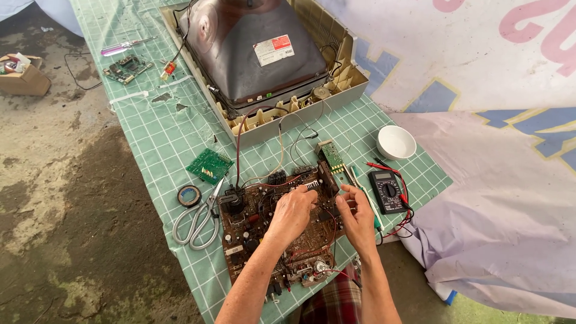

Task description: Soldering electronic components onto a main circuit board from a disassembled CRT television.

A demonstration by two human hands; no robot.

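Observation:
A large brown circuit board [252,231] lies on the green checked tablecloth [162,138], wired to an opened picture-tube television [258,54] behind it. My left hand [292,213] rests on the middle of the board with its fingers curled onto the components. My right hand [355,217] hovers at the board's right edge, fingers pinched around a small part I cannot make out. A narrow green board [330,156] stands just beyond my hands.
Scissors [201,219], a roll of black tape [189,195] and a small green board [209,165] lie left of the big board. A black multimeter [386,191] with red leads and a white bowl [396,141] sit to the right. A screwdriver [123,47] lies far back.

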